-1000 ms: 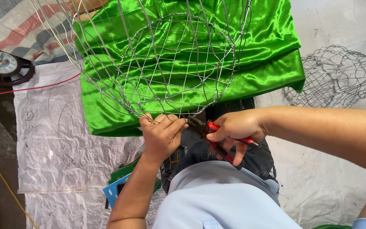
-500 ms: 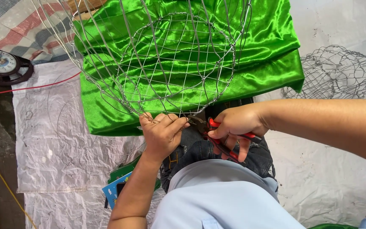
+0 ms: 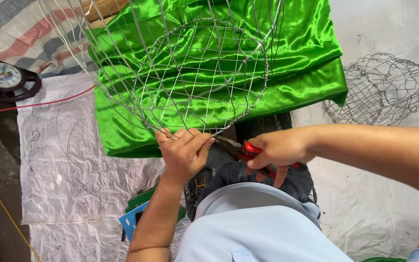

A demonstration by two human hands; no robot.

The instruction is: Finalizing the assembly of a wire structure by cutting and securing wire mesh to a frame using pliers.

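Note:
A large wire mesh frame [image 3: 195, 68] stands tilted over folded shiny green fabric [image 3: 311, 53]. My left hand [image 3: 183, 153] grips the frame's lower rim, fingers closed around the wire. My right hand [image 3: 277, 148] holds red-handled pliers [image 3: 243, 149], whose dark jaws point left and meet the wire right next to my left fingers. Both hands work above my lap in dark jeans.
A second, finished wire frame [image 3: 381, 90] lies at the right on white sheeting. A round clock in a dark case [image 3: 3, 77] sits at the left with a red cord [image 3: 35, 103] running from it. A blue and green card packet [image 3: 134, 221] lies by my left forearm.
My right hand with the pliers shifted slightly right and down, the jaws staying at the rim. My left hand kept its grip on the wire.

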